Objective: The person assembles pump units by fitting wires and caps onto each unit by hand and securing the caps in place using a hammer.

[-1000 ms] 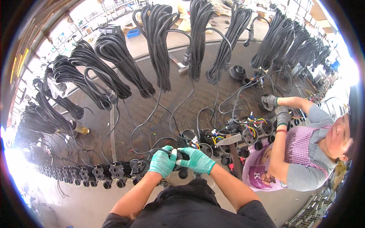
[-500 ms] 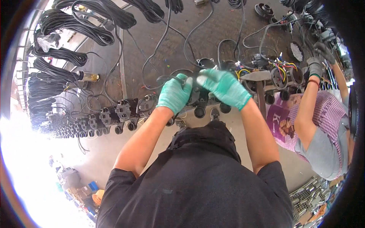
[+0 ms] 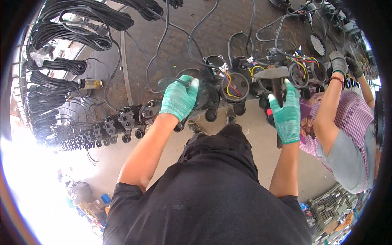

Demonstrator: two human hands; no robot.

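Note:
My left hand (image 3: 179, 98), in a green glove, is closed over a black round motor housing (image 3: 206, 100) at the bench's front edge, with a black cable running under its fingers. An open housing with coloured wires (image 3: 234, 86) sits just to the right. My right hand (image 3: 286, 116), also green-gloved, has its fingers spread and pointing up, its palm against the handle of a hammer (image 3: 272, 74) whose metal head lies on the bench edge. Whether it grips the handle is not clear. A red and black tool grip (image 3: 269, 115) shows by its thumb.
A row of black housings (image 3: 118, 122) lines the bench edge to the left. Coils of black cable (image 3: 61, 65) hang at the far left beside a small bottle (image 3: 90, 83). A co-worker's gloved hands (image 3: 339, 61) work on wired units at the right. A wire crate (image 3: 330, 204) stands at the lower right.
My hands, together on the housing before, have parted. The right hand moved right to the hammer handle, while the left stays on the housing. The view has tilted down.

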